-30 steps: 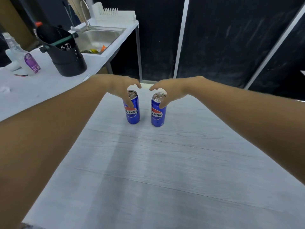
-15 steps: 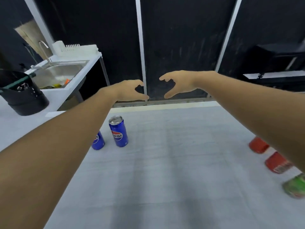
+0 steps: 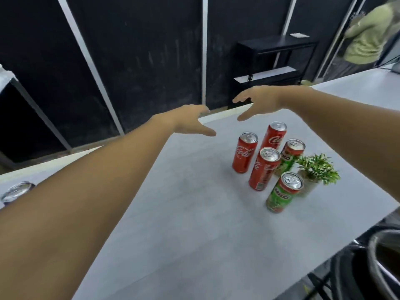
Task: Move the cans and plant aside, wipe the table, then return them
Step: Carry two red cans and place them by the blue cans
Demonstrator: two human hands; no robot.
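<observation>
While both bare hands are held out above the pale grey wood-grain table [image 3: 173, 224], nothing is gripped by either. The left hand [image 3: 188, 122] is seen palm down with its fingers loosely spread and the thumb pointing toward the cans; the right hand [image 3: 257, 102] is likewise spread, thumb and fingers apart, empty, above the far edge of the table.

A tight cluster is found toward the right side of the table. Three tall slim red cola cans are counted: a left one [image 3: 244, 155], a far one [image 3: 274, 136] and a near one [image 3: 263, 169]. Two green chocolate-drink cans with red tops stand with them, one at the back [image 3: 291, 155] and one at the front [image 3: 282, 192]. Just beside these, on the right, a small leafy green plant in a pale pot [image 3: 312, 172] is placed. All cans stand upright; whether neighbours touch cannot be told. At the left frame edge a silver can top [image 3: 16, 191] is partly visible.

The cans are judged stiff, smooth and perhaps slippery, light if empty and moderately heavy if full; which applies cannot be told. They are best taken around the mid-body, outer cans first, since the close spacing could let a neighbour be tipped. The plant is judged light and top-heavy, so the pot, not the leaves, should be grasped.
</observation>
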